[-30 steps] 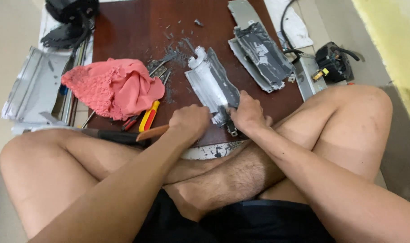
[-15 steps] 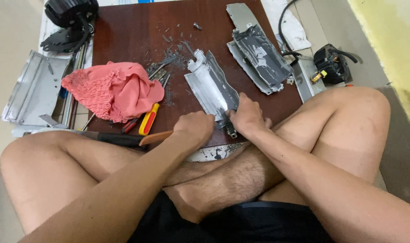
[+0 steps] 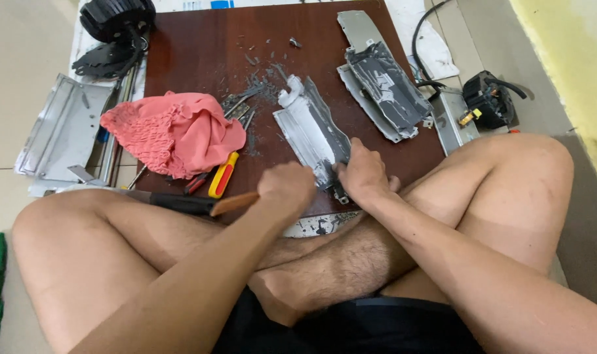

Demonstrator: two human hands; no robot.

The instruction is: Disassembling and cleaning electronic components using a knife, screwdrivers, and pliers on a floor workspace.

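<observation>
Left hand (image 3: pixel 286 189) is curling into a fist around a wooden-handled tool (image 3: pixel 234 203), its working end hidden. Right hand (image 3: pixel 362 173) is pressing down, fingers closed, on the grey metal strip (image 3: pixel 311 134) lying on the brown board (image 3: pixel 200 52), beside a pink cloth (image 3: pixel 174 131).

No packages, signs or screens in view. Only possible label: a small blue rectangle (image 3: pixel 221 4) on white sheeting at the top edge of the frame, above the worktop (image 3: pixel 200 59); too small to confirm.
</observation>
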